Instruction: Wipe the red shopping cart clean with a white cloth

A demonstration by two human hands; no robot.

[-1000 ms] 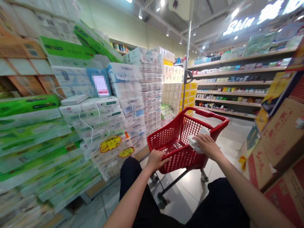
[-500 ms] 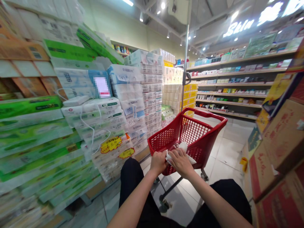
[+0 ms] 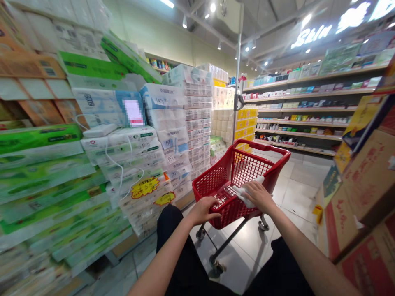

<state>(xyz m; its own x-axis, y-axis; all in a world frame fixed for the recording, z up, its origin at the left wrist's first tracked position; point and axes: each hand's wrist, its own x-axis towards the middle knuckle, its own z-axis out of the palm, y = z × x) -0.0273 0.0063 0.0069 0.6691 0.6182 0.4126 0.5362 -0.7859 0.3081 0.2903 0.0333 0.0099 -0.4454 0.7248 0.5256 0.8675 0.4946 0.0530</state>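
A small red shopping cart [image 3: 271, 150] stands on the tiled floor in front of me, its basket made of red mesh. My left hand [image 3: 203, 209] is closed over the near rim of the basket at its left corner. My right hand [image 3: 257, 196] presses a white cloth [image 3: 247, 193] against the near right rim of the basket, fingers curled over the cloth. A thin metal pole [image 3: 237, 86] rises from the cart toward the ceiling.
Stacked packs of tissue and paper rolls [image 3: 129, 152] fill the left side, with yellow price tags [image 3: 144, 187]. Cardboard boxes [image 3: 367, 181] line the right. Shelves of small goods [image 3: 302, 111] run along the back right. Grey floor tiles [image 3: 296, 193] lead ahead.
My right hand with the cloth slid from the far right rim to the near rim beside my left hand, then back out to the right. The cart shifted slightly.
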